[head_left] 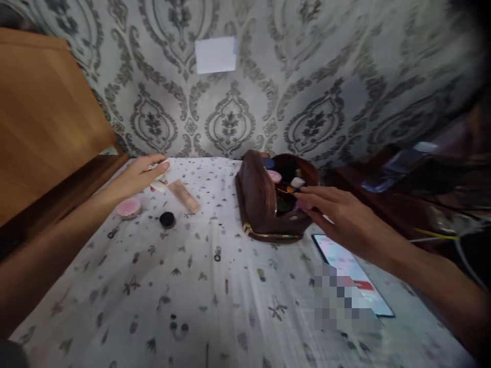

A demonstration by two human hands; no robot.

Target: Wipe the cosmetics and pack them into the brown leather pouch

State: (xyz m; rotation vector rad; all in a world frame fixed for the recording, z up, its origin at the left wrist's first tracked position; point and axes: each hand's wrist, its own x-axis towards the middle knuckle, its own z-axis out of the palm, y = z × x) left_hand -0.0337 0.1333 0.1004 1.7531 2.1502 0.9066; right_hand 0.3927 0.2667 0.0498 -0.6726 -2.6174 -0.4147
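A dark brown makeup bag (253, 197) stands unzipped near the wall. My right hand (339, 207) is at its right front rim, fingers over the edge and thumb lower, closed on the bag. Inside the bag lie a pink round compact (274, 177), a white-capped item (297, 182) and darker things that I cannot make out. At the far left my left hand (143, 176) is closed around a small white object (158, 184), mostly hidden by the fingers. Close to that hand lie a beige tube (184, 196), a small black-lidded jar (167, 220) and another pink round compact (129, 208).
A phone (368, 286) with a lit screen lies beneath my right forearm, partly pixelated. The patterned white cloth (215, 306) covers the surface. A wooden panel (49, 117) borders the left, the patterned wall (230, 112) the back. Cables (437, 236) and dark furniture are on the right.
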